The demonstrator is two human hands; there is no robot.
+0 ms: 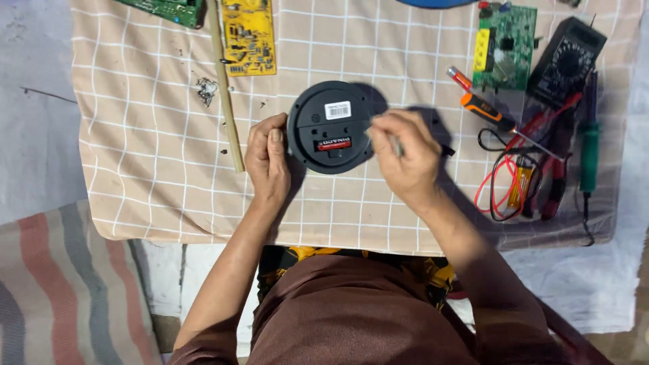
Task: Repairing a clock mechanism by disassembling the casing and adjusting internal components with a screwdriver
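Observation:
A round black device (329, 128) lies back-side up on a beige checked cloth (155, 176), showing a white sticker and a red and black battery in its compartment. My left hand (268, 159) grips its left rim with the thumb on the edge. My right hand (403, 155) is closed around a thin metal tool, a screwdriver by its look, whose tip sits at the device's right edge.
Yellow circuit board (249, 35) and wooden stick (226, 88) lie at the upper left. Green circuit board (505, 47), black multimeter (566, 61), orange-handled screwdriver (488, 111), red and black leads (507, 182) and a green-handled tool (589, 152) crowd the right. Striped mat (64, 284) lies lower left.

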